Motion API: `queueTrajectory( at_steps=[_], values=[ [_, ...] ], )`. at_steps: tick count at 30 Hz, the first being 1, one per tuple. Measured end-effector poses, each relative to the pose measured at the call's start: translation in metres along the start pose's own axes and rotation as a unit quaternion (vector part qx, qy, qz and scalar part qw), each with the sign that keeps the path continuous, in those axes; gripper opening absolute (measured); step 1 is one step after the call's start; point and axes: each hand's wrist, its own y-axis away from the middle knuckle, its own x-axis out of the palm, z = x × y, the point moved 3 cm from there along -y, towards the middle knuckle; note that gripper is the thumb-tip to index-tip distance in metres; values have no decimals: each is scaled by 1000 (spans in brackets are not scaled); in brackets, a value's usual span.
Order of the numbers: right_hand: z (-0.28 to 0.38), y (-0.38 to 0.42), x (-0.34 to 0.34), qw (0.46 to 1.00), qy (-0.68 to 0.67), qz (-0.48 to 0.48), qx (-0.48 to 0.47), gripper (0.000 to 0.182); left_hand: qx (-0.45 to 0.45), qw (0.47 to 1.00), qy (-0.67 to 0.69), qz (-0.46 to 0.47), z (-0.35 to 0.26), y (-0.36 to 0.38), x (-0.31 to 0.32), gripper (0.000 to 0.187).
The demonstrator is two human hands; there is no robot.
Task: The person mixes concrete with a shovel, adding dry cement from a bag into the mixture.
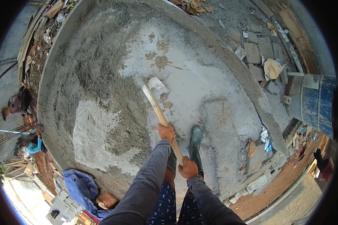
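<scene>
My left hand (166, 132) is closed around the middle of the wooden handle of a hoe (156, 106). Lower down, close to my body, my right hand (188, 167) grips the same handle near its end. The hoe's pale blade (157, 85) rests low over wet, whitish slurry (199, 84), its edge partly hidden. Left of the blade lies a heap of grey sand and cement mix (101, 67), with a lighter powdery patch (95, 131) on its near side. My dark rubber boots (195, 144) stand in the mixing area.
A low concrete wall (248, 84) curves around the mix. A blue drum (311, 103) stands at the right beside broken slabs (253, 52). A blue tarp (80, 187) and a paper sack (106, 198) lie at lower left. Two people, one in a teal sleeve (34, 146), are beyond the left wall.
</scene>
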Motion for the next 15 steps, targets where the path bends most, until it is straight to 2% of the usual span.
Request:
queueTrajectory(
  at_steps=[3, 6, 9, 12, 15],
  values=[
    [-17, 10, -17, 999, 45, 0, -13, 38, -36, 997, 61, 1, 17, 15, 11, 21],
    [-30, 22, -32, 997, 77, 20, -9, 40, -76, 988, 132, 9, 29, 37, 16, 15],
    [-46, 34, -39, 996, 84, 32, -2, 42, -72, 991, 103, 36, 62, 30, 32, 39],
    [-52, 28, -50, 996, 84, 36, -2, 44, -79, 988, 127, 33, 49, 41, 38, 38],
    [-53, 30, -55, 996, 79, 43, -11, 44, -90, 986, 138, 22, 35, 54, 37, 13]
  ],
)
